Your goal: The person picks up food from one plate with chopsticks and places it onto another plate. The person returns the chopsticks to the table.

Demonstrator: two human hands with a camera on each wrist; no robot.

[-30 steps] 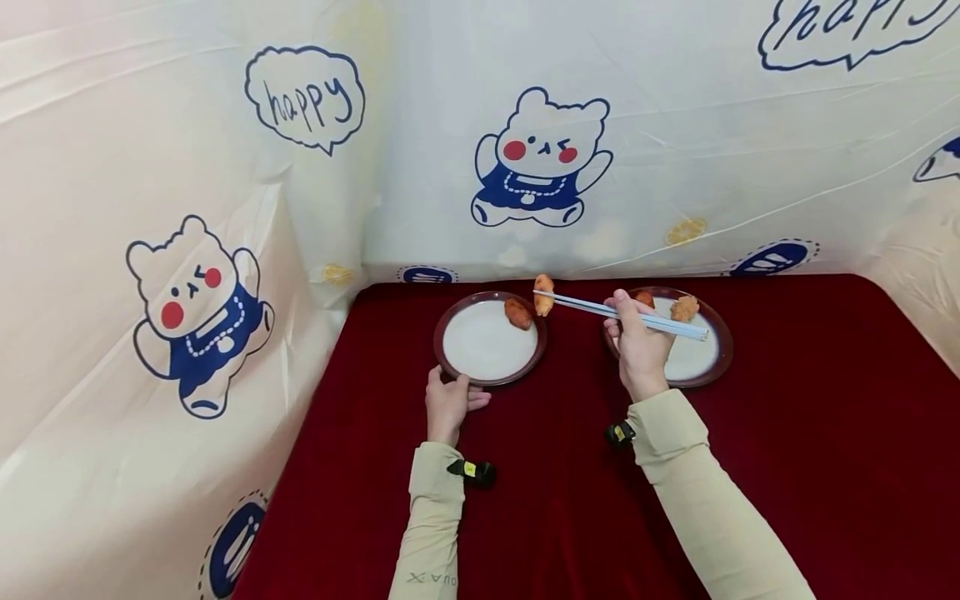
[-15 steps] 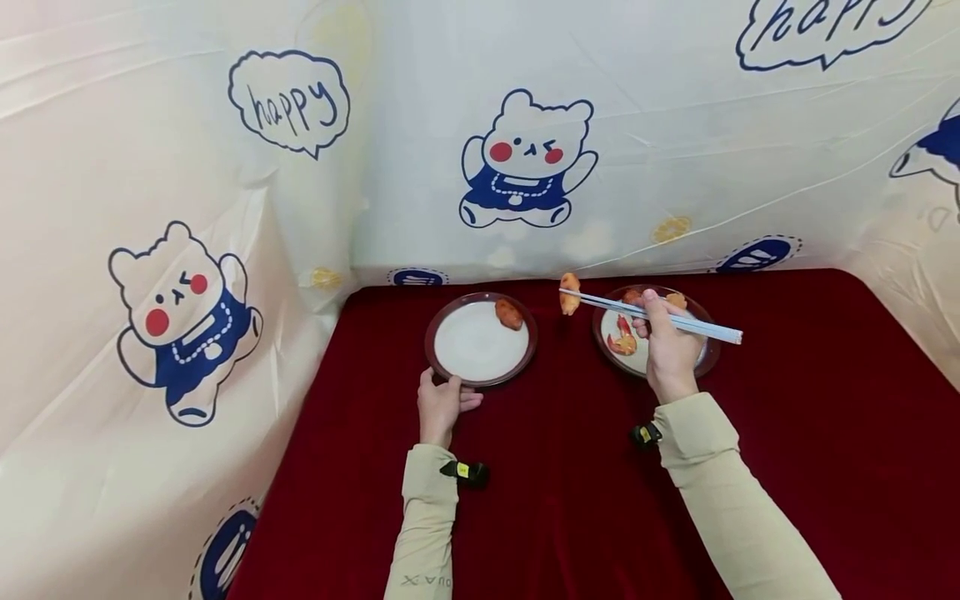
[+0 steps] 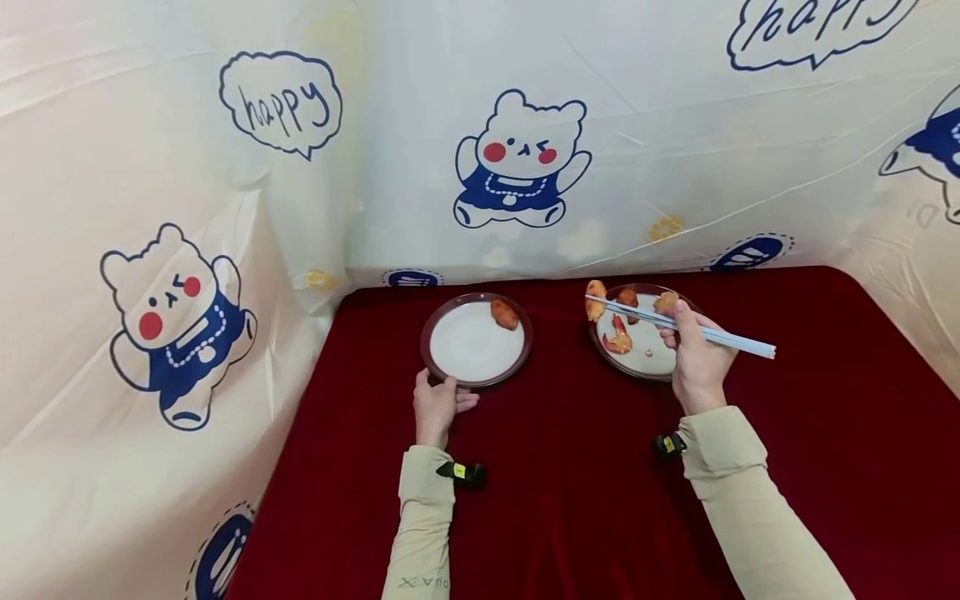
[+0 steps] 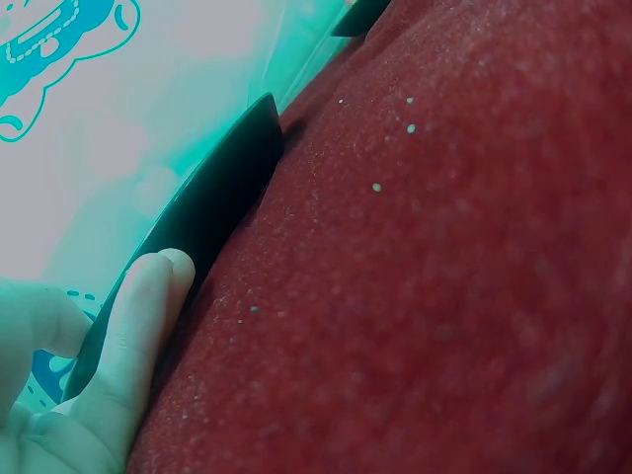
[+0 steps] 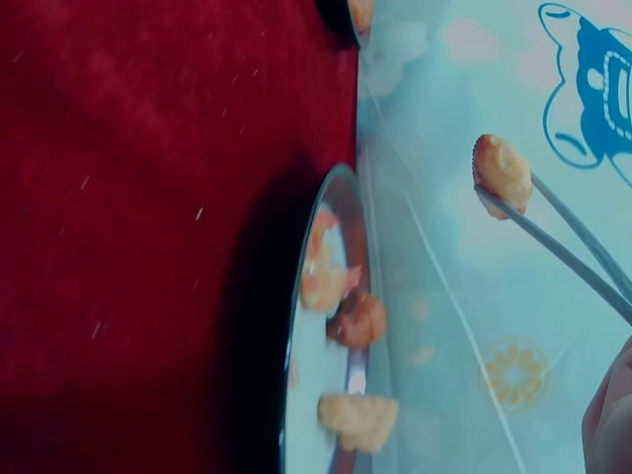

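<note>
My left hand (image 3: 437, 407) grips the near rim of the left plate (image 3: 472, 346), white with a brown rim; its thumb and fingers (image 4: 143, 321) lie on either side of the rim in the left wrist view. A reddish-brown fried piece (image 3: 505, 315) lies at that plate's far right. In my right hand (image 3: 703, 362) I hold a pair of pale chopsticks (image 3: 738, 341). Their tips pinch a golden fried piece (image 5: 504, 173), raised over the left rim of the right plate (image 3: 654, 363). On the right plate are a shrimp (image 3: 618, 337), a brown piece (image 3: 628, 300) and a tan piece (image 3: 665, 302).
Dark red cloth (image 3: 555, 467) covers the table under both plates. A pale printed curtain (image 3: 420, 167) with cartoon bears stands along the back and sides. Black wrist cameras (image 3: 462, 473) are strapped to both wrists.
My right hand has carried the chopsticks and golden piece rightward, from beside the left plate to the right plate's left edge. The left hand keeps its grip on the left plate.
</note>
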